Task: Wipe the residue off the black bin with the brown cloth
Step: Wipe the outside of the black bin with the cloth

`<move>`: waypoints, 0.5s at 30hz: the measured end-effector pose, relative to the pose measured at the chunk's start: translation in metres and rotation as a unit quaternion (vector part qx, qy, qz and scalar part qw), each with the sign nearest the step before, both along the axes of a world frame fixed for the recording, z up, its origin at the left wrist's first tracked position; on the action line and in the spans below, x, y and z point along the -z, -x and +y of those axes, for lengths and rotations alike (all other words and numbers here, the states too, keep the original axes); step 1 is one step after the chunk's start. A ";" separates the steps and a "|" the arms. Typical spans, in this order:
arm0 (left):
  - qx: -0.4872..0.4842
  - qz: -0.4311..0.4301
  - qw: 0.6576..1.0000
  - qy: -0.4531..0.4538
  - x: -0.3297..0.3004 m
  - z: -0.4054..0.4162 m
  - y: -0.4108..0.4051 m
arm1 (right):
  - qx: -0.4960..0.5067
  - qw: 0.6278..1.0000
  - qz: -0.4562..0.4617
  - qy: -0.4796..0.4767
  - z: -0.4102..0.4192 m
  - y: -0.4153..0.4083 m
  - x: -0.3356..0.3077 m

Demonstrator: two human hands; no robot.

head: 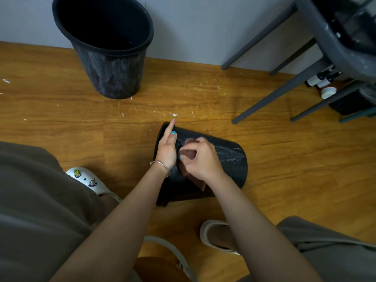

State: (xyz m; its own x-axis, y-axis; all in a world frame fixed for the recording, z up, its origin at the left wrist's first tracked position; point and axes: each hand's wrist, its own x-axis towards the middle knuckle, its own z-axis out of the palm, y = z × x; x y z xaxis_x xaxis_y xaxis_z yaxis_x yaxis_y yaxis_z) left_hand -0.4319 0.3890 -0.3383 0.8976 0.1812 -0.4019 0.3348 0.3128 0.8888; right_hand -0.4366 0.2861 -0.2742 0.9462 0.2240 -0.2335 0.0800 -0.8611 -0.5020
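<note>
**Black bin on its side, cloth applied to streaked wall**

The black bin (230,159) lay on its side on the wooden floor (295,180), between the person's feet and well apart from a second bin; its rim faced left and its base faced right; the upturned wall was glossy and bore whitish smeared streaks, densest toward the base end. The brown cloth (188,154) was bunched against that wall near the rim; one end trailed down toward the person. The right hand (200,159) gripped the cloth, fingers curled around it and thumb closed over. The left hand (167,149) rested at the rim, forefinger extended straight along it; whether the other fingers hooked inside could not be told; a bracelet (160,166) sat on that wrist. The second bin (105,47) stood upright by the wall, its side likewise streaked white. White flecks lay scattered on the floor between the two; grey chair legs (274,94) stood at right.
</note>
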 end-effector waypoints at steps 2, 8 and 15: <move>0.002 -0.007 1.000 0.010 -0.001 -0.003 0.007 | 0.018 1.000 -0.019 -0.013 0.004 -0.012 0.002; -0.008 -0.014 0.999 0.037 0.000 -0.002 0.012 | 0.032 0.998 -0.010 0.047 0.019 -0.023 0.002; -0.007 -0.023 0.999 0.028 -0.002 -0.004 0.011 | 0.032 0.999 -0.029 0.031 0.000 0.039 0.003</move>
